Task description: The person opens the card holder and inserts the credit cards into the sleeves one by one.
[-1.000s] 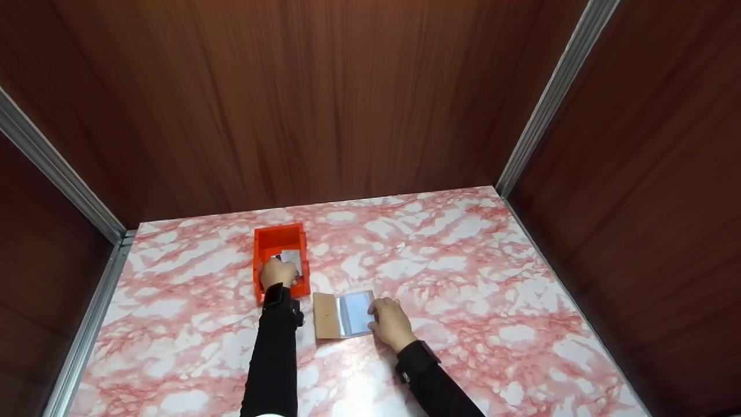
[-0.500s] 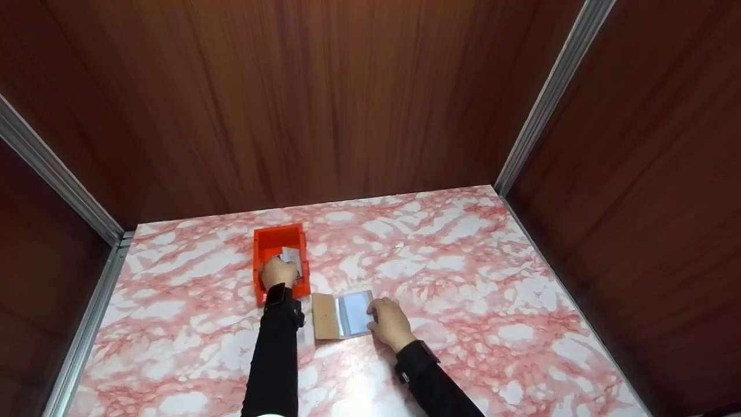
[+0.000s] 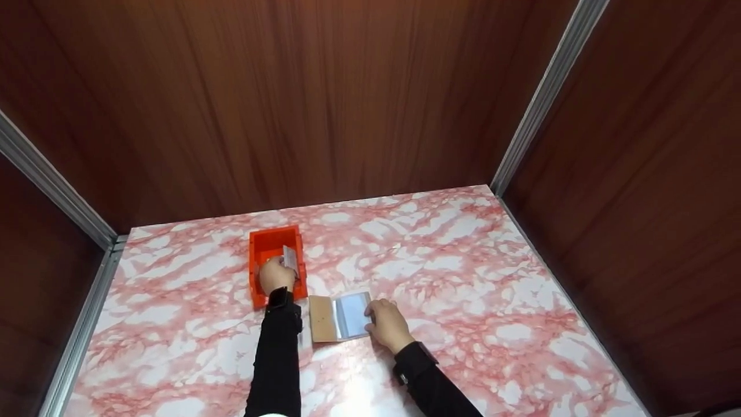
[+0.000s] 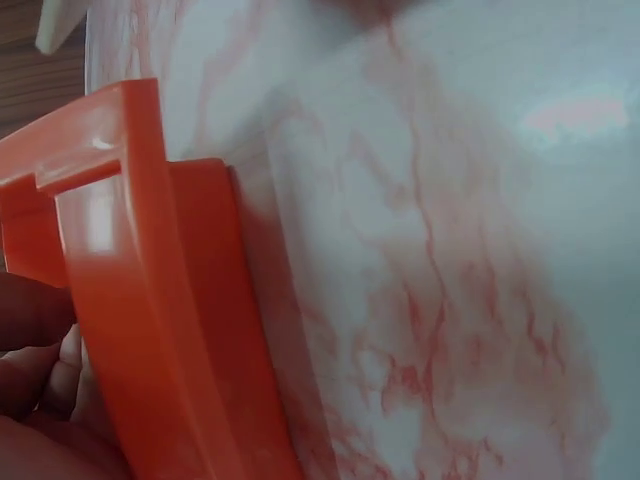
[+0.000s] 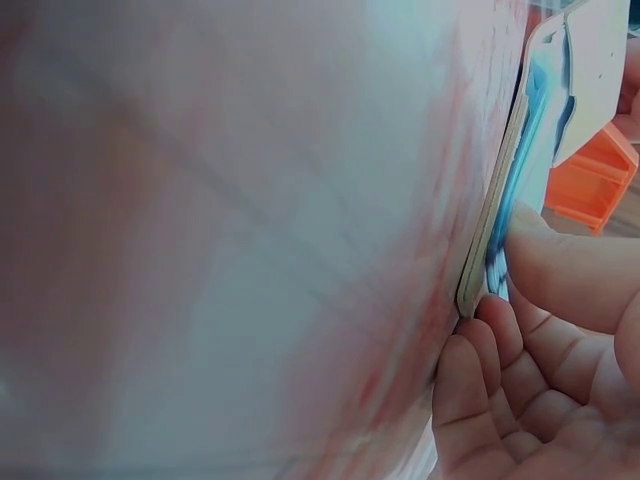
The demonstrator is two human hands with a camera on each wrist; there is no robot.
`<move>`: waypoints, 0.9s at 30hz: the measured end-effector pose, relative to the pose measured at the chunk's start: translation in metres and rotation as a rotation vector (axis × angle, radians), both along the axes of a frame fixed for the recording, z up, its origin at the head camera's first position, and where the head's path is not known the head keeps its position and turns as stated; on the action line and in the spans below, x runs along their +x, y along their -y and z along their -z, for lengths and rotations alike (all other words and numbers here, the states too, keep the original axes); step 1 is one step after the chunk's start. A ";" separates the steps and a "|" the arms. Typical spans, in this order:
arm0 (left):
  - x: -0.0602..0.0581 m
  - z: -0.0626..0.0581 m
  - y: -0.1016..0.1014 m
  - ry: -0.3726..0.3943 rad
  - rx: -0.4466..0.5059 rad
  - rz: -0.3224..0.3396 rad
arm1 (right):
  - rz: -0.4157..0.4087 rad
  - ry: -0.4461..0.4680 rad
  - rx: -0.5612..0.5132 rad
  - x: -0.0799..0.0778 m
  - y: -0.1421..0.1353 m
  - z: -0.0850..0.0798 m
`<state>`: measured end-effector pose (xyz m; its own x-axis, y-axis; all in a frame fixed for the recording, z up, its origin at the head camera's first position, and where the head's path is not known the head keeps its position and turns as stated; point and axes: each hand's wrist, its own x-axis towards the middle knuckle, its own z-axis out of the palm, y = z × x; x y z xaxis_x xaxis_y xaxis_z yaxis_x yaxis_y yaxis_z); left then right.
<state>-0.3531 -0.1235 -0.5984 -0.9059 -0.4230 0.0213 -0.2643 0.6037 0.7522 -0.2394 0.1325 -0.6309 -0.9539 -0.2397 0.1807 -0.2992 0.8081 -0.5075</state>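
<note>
My left hand reaches down into an orange-red plastic bin and holds a thin greyish card, which stands tilted by the bin's right wall. In the left wrist view, the bin wall hides most of that hand. A tan card holder lies spread open on the table, its clear plastic sleeves facing up. My right hand pinches its right edge. The right wrist view shows the thumb over the sleeves and the fingers curled at the cover's edge.
The table has a pink-and-white marbled top. Dark brown wood panels rise at its back and sides, joined by metal corner rails. The bin stands just behind and left of the card holder.
The card in the bin has gone from nearly flat to steeply tilted beside my left hand. My right hand keeps its place at the card holder's edge. The head view has shifted slightly.
</note>
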 end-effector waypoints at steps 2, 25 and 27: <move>0.001 0.002 0.001 -0.004 0.010 -0.007 | -0.004 0.003 0.002 0.000 0.000 0.000; 0.007 -0.015 0.006 -0.016 0.006 0.018 | 0.002 0.027 -0.006 0.000 0.001 -0.002; 0.007 -0.017 0.007 -0.024 0.009 0.024 | 0.006 0.031 -0.010 0.000 0.001 -0.002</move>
